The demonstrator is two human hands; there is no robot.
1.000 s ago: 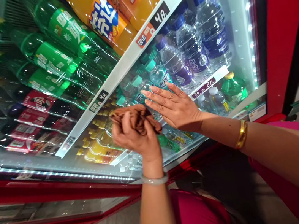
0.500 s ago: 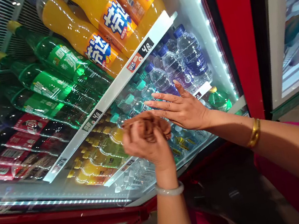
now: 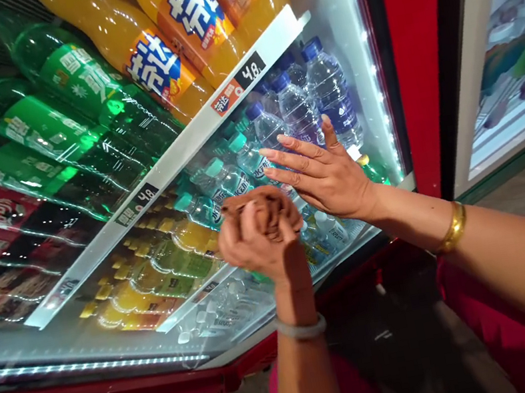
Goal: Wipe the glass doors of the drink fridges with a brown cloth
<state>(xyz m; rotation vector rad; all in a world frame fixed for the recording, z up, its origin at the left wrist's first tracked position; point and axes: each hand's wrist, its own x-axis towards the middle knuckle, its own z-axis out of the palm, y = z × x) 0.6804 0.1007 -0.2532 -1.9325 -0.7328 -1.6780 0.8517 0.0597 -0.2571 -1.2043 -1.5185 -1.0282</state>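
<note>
A crumpled brown cloth (image 3: 268, 212) is bunched in my left hand (image 3: 255, 245), whose fingers wrap round it in front of the cooler's glass. A pale bangle circles that wrist. To the right, my right hand (image 3: 324, 175) is spread with its fingers pointing left and its thumb up, holding nothing. A gold bracelet (image 3: 452, 227) is on the right wrist. Behind the hands are small water bottles (image 3: 330, 93) on a shelf. Whether either hand touches the glass I cannot tell.
Orange soda bottles (image 3: 197, 15), green bottles (image 3: 75, 87) and dark bottles with red labels stand on the upper shelf, above a white price rail (image 3: 200, 129). Yellow drinks (image 3: 156, 283) are lower. A red frame (image 3: 421, 60) borders the cooler, with another display beyond.
The view has shifted, so the upper bottles sit further left and larger. My right hand's fingers are slightly more spread. The left hand still grips the cloth.
</note>
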